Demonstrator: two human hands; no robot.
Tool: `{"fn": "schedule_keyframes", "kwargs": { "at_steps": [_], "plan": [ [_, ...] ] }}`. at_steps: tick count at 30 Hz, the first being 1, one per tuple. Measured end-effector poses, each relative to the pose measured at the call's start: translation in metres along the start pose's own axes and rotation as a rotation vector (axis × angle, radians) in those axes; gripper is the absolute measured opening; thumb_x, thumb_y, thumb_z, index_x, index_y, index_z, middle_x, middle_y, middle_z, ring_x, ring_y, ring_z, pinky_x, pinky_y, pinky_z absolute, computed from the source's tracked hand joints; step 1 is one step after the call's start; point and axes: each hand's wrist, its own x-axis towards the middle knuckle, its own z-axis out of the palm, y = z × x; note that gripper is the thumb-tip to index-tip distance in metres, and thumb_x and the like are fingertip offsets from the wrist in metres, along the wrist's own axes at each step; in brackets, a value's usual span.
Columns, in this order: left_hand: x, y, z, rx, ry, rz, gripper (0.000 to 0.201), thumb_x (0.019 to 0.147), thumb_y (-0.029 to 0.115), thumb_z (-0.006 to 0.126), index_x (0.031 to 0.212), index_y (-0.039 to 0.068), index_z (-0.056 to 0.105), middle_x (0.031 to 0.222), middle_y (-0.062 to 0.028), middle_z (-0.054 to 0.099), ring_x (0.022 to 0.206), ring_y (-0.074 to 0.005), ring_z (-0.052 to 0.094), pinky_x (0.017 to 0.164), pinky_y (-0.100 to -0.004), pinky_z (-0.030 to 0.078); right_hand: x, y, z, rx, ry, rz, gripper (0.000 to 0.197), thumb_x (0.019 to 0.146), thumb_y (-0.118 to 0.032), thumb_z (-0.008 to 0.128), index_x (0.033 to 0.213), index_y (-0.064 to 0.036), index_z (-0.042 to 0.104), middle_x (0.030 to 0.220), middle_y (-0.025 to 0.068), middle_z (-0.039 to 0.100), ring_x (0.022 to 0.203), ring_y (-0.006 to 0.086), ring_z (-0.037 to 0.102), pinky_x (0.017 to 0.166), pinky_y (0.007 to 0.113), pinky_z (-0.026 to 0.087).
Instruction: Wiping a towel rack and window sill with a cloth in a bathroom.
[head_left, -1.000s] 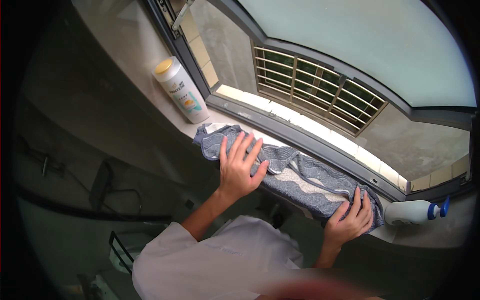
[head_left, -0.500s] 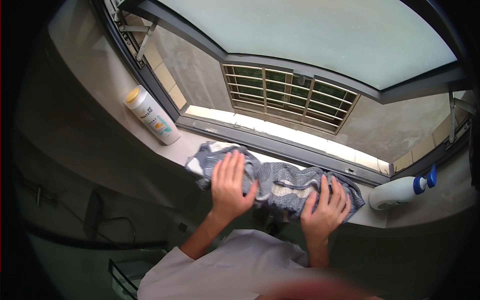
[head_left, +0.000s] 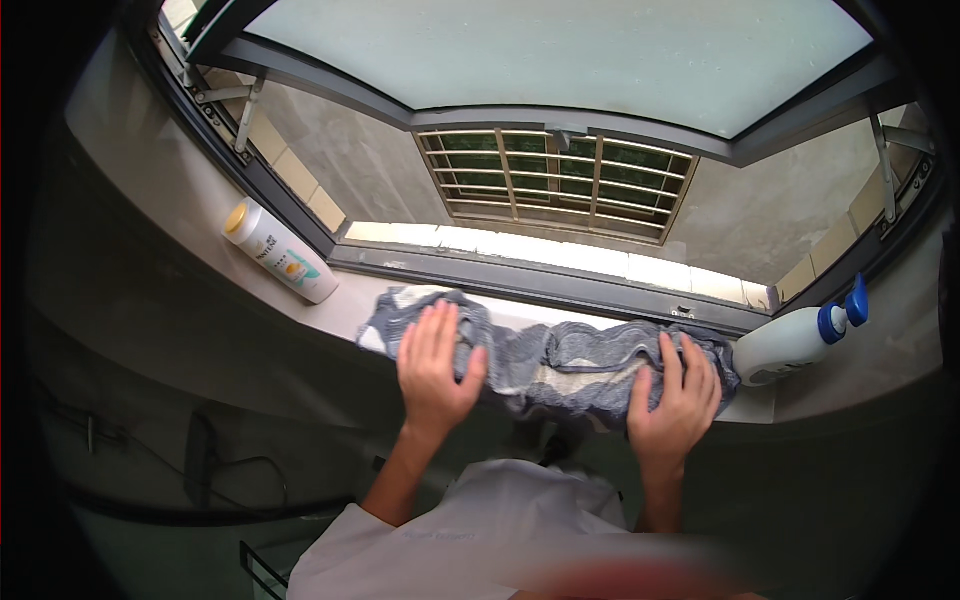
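A crumpled grey and white patterned cloth [head_left: 570,360] lies stretched along the white windowsill [head_left: 345,308], partly draping over its front edge. My left hand [head_left: 436,365] rests flat on the cloth's left part, fingers extended and thumb spread. On the cloth's right end lies my right hand [head_left: 676,405], fingers stretched out and thumb apart. Both palms press from above, and neither hand grips the fabric. To the left stands a white shampoo bottle [head_left: 285,254] with a yellow cap. Just right of the cloth is a white pump bottle [head_left: 785,345] with a blue pump head.
Behind the sill runs the dark window frame [head_left: 540,290], with a frosted pane [head_left: 570,60] tilted outward above. Outside, a barred window [head_left: 560,185] sits in a grey wall. A dark cable [head_left: 250,462] hangs at lower left.
My hands have moved farther apart on the cloth, and its right end now reaches closer to the pump bottle. The whole view has shifted slightly.
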Motion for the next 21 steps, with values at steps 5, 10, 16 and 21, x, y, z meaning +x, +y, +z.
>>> {"fn": "schedule_keyframes", "kwargs": {
  "at_steps": [5, 10, 16, 21],
  "plan": [
    [-0.006, -0.02, 0.01, 0.018, 0.087, -0.055, 0.061, 0.096, 0.03, 0.062, 0.148, -0.003, 0.06, 0.151, -0.0214, 0.06, 0.142, -0.0397, 0.053, 0.123, -0.0533, 0.033, -0.002, -0.006, 0.008, -0.061, -0.008, 0.042, 0.048, 0.091, -0.024, 0.067, 0.137, -0.0102, 0.07, 0.141, 0.0151, 0.064, 0.132, 0.0361, 0.059, 0.116, 0.055, 0.041],
    [0.007, -0.014, 0.021, 0.032, 0.15, -0.013, 0.057, 0.101, 0.031, 0.056, 0.146, -0.004, 0.06, 0.147, -0.0231, 0.062, 0.139, -0.0421, 0.056, 0.119, -0.0519, 0.036, 0.006, -0.056, 0.037, 0.093, -0.109, -0.101, 0.053, 0.087, -0.03, 0.071, 0.137, -0.0105, 0.069, 0.142, 0.0136, 0.064, 0.134, 0.0324, 0.058, 0.12, 0.058, 0.037],
    [0.013, -0.029, 0.02, 0.049, 0.115, 0.09, 0.056, 0.103, 0.029, 0.051, 0.145, -0.007, 0.06, 0.146, -0.0252, 0.064, 0.136, -0.0452, 0.058, 0.116, -0.0521, 0.041, 0.006, -0.086, 0.057, 0.368, -0.127, -0.26, 0.05, 0.089, -0.035, 0.072, 0.133, -0.0108, 0.073, 0.141, 0.0131, 0.067, 0.134, 0.0308, 0.06, 0.119, 0.055, 0.039],
    [0.003, -0.042, 0.02, -0.004, 0.123, 0.077, 0.05, 0.102, 0.022, 0.051, 0.144, -0.002, 0.064, 0.146, -0.0194, 0.065, 0.136, -0.0395, 0.059, 0.116, -0.0495, 0.038, 0.006, -0.024, 0.026, 0.084, -0.067, -0.053, 0.046, 0.09, -0.034, 0.071, 0.133, -0.0174, 0.074, 0.137, 0.0089, 0.069, 0.128, 0.0272, 0.062, 0.116, 0.051, 0.041]
  ]
}}
